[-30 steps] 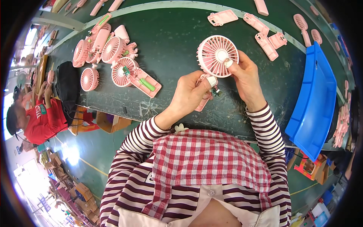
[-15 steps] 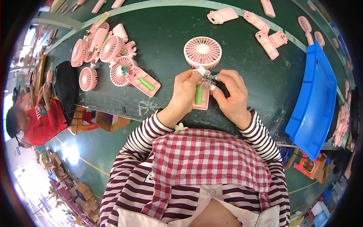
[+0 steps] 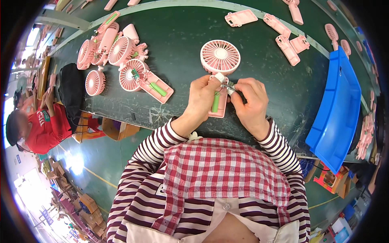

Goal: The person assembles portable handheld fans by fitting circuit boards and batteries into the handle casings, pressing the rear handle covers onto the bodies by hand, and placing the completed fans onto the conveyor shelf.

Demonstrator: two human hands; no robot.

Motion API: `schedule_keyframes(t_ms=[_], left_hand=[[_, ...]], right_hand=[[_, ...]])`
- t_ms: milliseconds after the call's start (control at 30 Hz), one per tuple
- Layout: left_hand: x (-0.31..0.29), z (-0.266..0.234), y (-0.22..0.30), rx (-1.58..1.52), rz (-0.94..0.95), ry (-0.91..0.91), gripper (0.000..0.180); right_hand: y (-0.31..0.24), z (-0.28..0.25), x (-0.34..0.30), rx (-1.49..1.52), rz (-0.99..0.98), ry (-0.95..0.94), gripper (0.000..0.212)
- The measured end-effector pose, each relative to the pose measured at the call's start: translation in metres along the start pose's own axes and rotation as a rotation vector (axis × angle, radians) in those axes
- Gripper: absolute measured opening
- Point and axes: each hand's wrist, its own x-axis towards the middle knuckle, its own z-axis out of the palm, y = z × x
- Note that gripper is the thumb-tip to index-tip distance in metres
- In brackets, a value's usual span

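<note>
A pink handheld fan lies in front of me, its round grille (image 3: 220,56) facing up and its handle pointing toward me. The open handle (image 3: 219,110) shows a green cylindrical battery (image 3: 215,102). My left hand (image 3: 199,97) is closed on the handle's upper left side, a white cover on its thumb. At the handle's top right, my right hand (image 3: 250,101) pinches a small circuit board (image 3: 229,86) between thumb and fingers; white covers show on its fingertips too. The fingers hide part of the board and its wires.
Several pink fans are piled at left, one with an open handle (image 3: 158,88). Pink handle shells (image 3: 288,50) lie at back right. A blue bin (image 3: 336,105) stands at the right edge. Beyond the pale rail, more pink parts (image 3: 295,12) lie. A co-worker in red (image 3: 48,129) sits at far left.
Both hands remain at the handle, and my right fingers have shifted slightly on the board. Pink parts beyond the rail have moved to the right. The view has shifted a little.
</note>
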Motion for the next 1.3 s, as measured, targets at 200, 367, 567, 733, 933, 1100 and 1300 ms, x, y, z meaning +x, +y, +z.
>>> schedule_keyframes(t_ms=[200,367,567,733,933,1100,1300], left_hand=[[0.001,-0.001,0.003,-0.022,-0.042,-0.009,0.026],[0.004,-0.006,0.01,-0.108,-0.133,-0.042,0.028],[0.005,-0.002,0.004,-0.132,-0.154,-0.002,0.024],[0.001,0.0,0.004,-0.136,-0.154,0.006,0.024],[-0.002,0.003,0.008,-0.141,-0.106,0.013,0.022],[-0.003,0.006,0.017,-0.242,-0.157,0.019,0.024],[-0.003,0.005,0.025,-0.257,-0.249,-0.085,0.029]], right_hand=[[0.003,-0.005,0.003,0.027,0.01,-0.081,0.015],[-0.001,-0.008,0.004,-0.043,-0.196,-0.076,0.02],[0.003,-0.001,-0.005,-0.025,-0.247,-0.064,0.021],[0.004,0.0,-0.004,-0.029,-0.267,-0.06,0.018],[0.005,-0.005,0.007,0.032,-0.203,-0.109,0.018],[0.001,-0.012,0.021,0.207,-0.013,-0.19,0.014],[0.009,-0.021,0.032,0.298,0.004,-0.285,0.013]])
